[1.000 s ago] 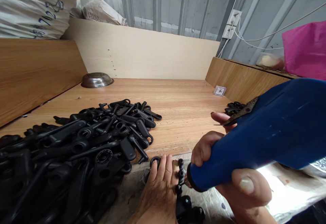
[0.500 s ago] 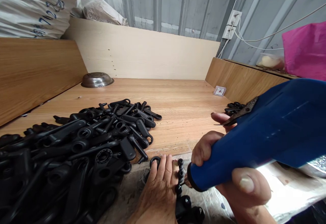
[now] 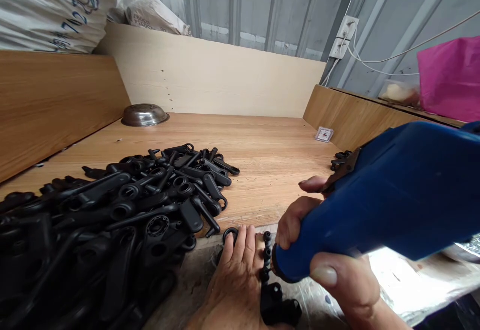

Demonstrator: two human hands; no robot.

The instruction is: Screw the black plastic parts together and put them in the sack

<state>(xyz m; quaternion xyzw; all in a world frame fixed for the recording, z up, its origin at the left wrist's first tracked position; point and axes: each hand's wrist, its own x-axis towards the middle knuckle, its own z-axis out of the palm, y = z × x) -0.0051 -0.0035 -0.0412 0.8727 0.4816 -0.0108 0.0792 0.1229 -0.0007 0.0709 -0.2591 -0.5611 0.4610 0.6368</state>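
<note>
My right hand (image 3: 330, 250) is clenched around the blue power tool (image 3: 382, 210). My left hand (image 3: 236, 280), fingers flat, presses the black plastic part (image 3: 267, 257) beside the pile (image 3: 112, 210).

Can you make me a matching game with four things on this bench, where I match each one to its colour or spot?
Things:
1. tool in the right hand
2. metal bowl
3. small clock
4. pile of plastic parts

Clues:
A. black, heaped on the left side
B. blue
C. upside down, far left corner
D. white, by the right wall

Pairs: 1-B, 2-C, 3-D, 4-A
</note>
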